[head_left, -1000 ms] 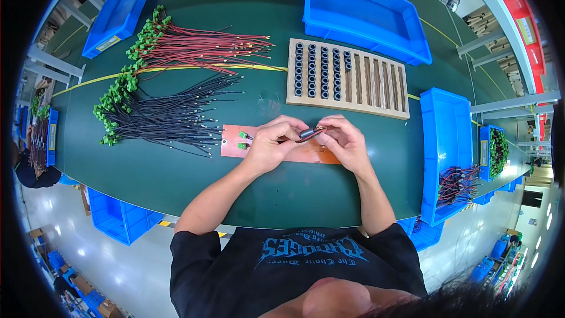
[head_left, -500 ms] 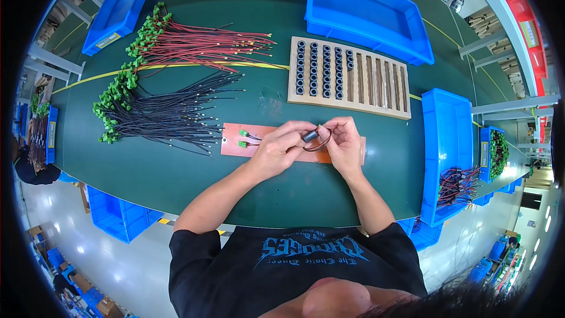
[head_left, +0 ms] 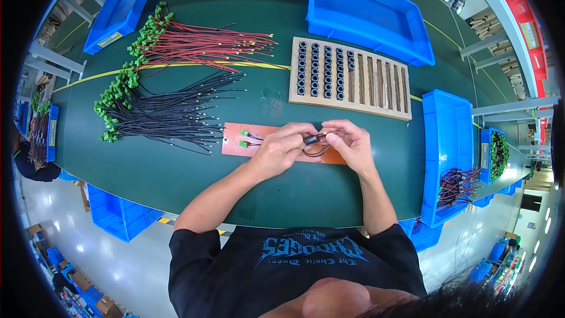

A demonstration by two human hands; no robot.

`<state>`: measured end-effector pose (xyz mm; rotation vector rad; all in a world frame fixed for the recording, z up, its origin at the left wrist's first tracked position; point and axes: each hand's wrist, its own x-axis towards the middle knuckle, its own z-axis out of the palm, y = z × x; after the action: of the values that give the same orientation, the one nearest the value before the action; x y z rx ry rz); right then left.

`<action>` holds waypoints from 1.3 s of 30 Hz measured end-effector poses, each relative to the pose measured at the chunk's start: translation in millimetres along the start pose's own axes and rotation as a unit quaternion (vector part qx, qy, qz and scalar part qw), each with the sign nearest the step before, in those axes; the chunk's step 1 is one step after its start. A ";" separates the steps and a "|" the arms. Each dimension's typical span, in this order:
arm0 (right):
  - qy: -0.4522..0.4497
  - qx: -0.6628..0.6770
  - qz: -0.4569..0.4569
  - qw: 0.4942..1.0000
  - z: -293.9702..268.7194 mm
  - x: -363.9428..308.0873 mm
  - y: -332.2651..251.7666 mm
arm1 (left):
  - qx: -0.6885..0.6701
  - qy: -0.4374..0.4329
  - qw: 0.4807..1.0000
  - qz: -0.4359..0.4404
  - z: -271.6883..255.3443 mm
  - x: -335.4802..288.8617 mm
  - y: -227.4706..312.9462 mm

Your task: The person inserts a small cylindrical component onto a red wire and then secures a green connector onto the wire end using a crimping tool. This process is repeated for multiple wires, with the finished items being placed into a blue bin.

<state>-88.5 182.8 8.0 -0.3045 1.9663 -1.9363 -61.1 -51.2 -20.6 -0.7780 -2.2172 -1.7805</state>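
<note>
My left hand [head_left: 281, 148] is closed round a small black cylinder, a ferrite core [head_left: 310, 139], over the orange-pink board [head_left: 232, 148]. Dark wires pass through the core and curl in a loop [head_left: 316, 153] beneath it. At the core's right side, my right hand [head_left: 352, 144] pinches the wire ends [head_left: 322, 135], where a pale tip shows. Two green connectors [head_left: 243, 133] with short black leads lie on the board, left of my left hand. The rest of those leads is hidden under the hand.
A wooden rack [head_left: 297, 99] holds several black cores in its left slots. Bunches of red wires [head_left: 206, 44] and black wires [head_left: 182, 109] with green connectors lie at left. Blue bins stand at the back [head_left: 371, 35] and right [head_left: 445, 141], the latter with bundled wires.
My right hand has moved slightly right, and its fingers are now drawn away from the core with the wire ends. More wire shows between the hands. The left hand has barely moved.
</note>
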 end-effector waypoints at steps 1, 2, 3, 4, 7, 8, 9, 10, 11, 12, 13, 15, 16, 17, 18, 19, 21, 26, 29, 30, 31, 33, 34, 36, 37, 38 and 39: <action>-0.012 -0.014 0.008 1.000 -2.6 0.4 -2.1 | 0.009 -0.012 1.000 0.012 0.1 -0.4 -0.4; -0.025 -0.027 0.017 0.999 -3.5 1.0 -6.1 | 0.017 -0.017 1.000 0.017 0.4 -0.1 -0.3; -0.022 -0.046 0.055 0.997 -4.1 0.0 -14.5 | 0.025 -0.023 0.999 0.022 0.7 1.0 0.3; -0.021 -0.065 0.062 0.996 -3.4 0.1 -16.5 | 0.034 -0.029 0.999 0.028 0.8 1.6 0.9; -0.016 -0.166 0.040 0.985 -0.1 -1.6 -22.4 | 0.043 -0.030 0.998 0.045 0.9 3.2 3.0; -0.017 -0.228 0.005 0.973 1.9 -2.0 -25.2 | 0.050 -0.030 0.997 0.051 1.3 3.1 3.3; -0.017 -0.290 -0.030 0.956 3.6 -2.4 -26.5 | 0.058 -0.030 0.996 0.057 1.8 2.4 3.2; -0.010 -0.301 -0.050 0.952 4.8 -2.9 -25.6 | 0.065 -0.029 0.995 0.063 2.2 1.8 3.3; -0.001 -0.313 -0.070 0.947 5.2 -3.0 -24.0 | 0.056 -0.028 0.996 0.057 2.2 2.2 3.7; 0.007 -0.324 -0.090 0.942 5.9 -3.0 -22.2 | 0.047 -0.028 0.997 0.050 1.9 2.6 4.1; 0.017 -0.326 -0.100 0.940 7.3 -2.7 -20.2 | 0.039 -0.027 0.998 0.044 1.3 2.9 4.5; 0.037 -0.330 -0.120 0.936 10.9 -2.6 -15.5 | 0.023 -0.031 0.999 -0.012 -1.3 1.0 5.8; 0.045 -0.334 -0.118 0.934 11.7 -2.8 -14.5 | 0.015 -0.034 0.999 -0.039 -1.8 0.1 6.6; 0.054 -0.339 -0.117 0.932 12.0 -2.6 -14.9 | -0.011 -0.028 0.997 -0.064 -1.0 -0.3 6.3; 0.064 -0.344 -0.116 0.930 11.9 -2.6 -15.4 | -0.037 -0.022 0.995 -0.089 0.5 -1.6 4.8; 0.079 -0.338 -0.119 0.930 10.1 -3.5 -15.9 | -0.062 -0.017 0.991 -0.114 1.3 -1.9 4.3; 0.096 -0.315 -0.128 0.936 5.0 -1.0 -7.8 | -0.080 -0.020 0.987 -0.137 0.1 -4.2 3.8; 0.159 -0.336 -0.160 0.914 -3.1 -9.8 -12.1 | -0.114 -0.036 0.980 -0.161 -3.1 -0.7 8.8; 0.171 -0.268 -0.144 0.937 -2.5 -17.0 -4.2 | -0.106 -0.055 0.977 -0.174 -7.8 1.3 12.1; 0.167 -0.232 -0.131 0.949 -1.7 -18.9 0.4 | -0.110 -0.063 0.978 -0.168 -11.5 5.4 16.8; 0.159 -0.152 -0.115 0.969 0.0 -19.8 4.8 | -0.114 -0.071 0.978 -0.163 -13.1 9.4 19.2; 0.136 0.013 -0.087 0.987 8.8 -17.7 9.7 | -0.206 -0.075 0.956 -0.195 -14.7 14.6 7.6; 0.127 0.039 -0.090 0.987 10.5 -17.2 10.0 | -0.251 -0.077 0.942 -0.211 -15.2 17.7 2.8; 0.109 0.092 -0.097 0.985 12.6 -13.2 10.1 | -0.247 -0.093 0.931 -0.254 -13.1 23.9 1.0; 0.104 0.100 -0.098 0.985 13.4 -14.5 10.6 | -0.240 -0.111 0.933 -0.243 -9.4 24.5 0.0; 0.099 0.110 -0.100 0.984 14.5 -14.9 12.2 | -0.231 -0.130 0.936 -0.231 -6.0 25.7 -2.7; 0.094 0.118 -0.103 0.983 15.1 -14.8 12.9 | -0.245 -0.113 0.941 -0.203 -0.1 23.3 -4.7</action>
<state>-67.6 175.3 -3.1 -0.2793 1.8521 -2.3837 -83.2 -45.5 -13.8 -0.6663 -2.2147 -2.6316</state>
